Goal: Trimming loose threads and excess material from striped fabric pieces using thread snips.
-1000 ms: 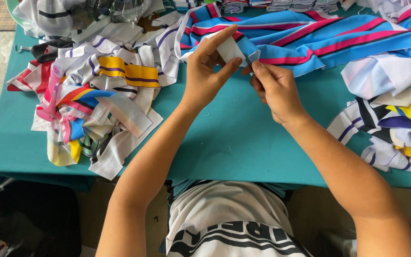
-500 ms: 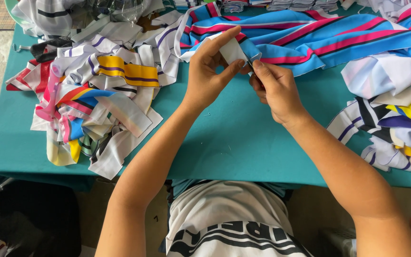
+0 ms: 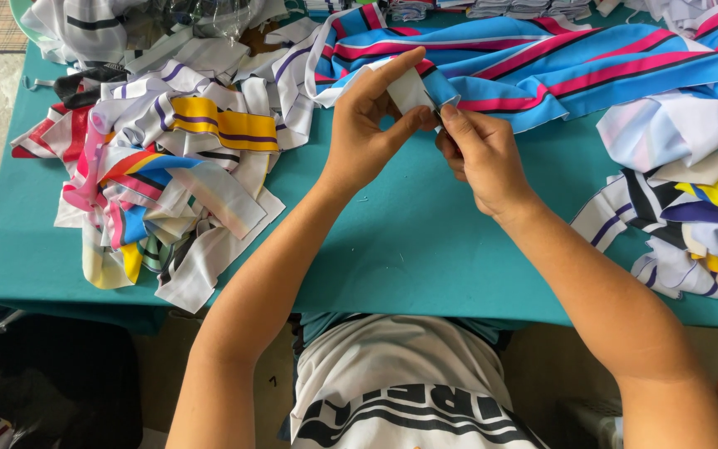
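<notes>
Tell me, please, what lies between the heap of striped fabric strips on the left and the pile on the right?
In the head view, bare teal tabletop separates left heap from right pile, crossed only by the person's forearms.

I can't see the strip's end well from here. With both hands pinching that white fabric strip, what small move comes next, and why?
Probably slide the right hand a little along the white fabric strip while the left hand holds it. Both hands pinch it close together above the teal table, so little of the strip is exposed; what the right fingertips grip is hidden.
</notes>
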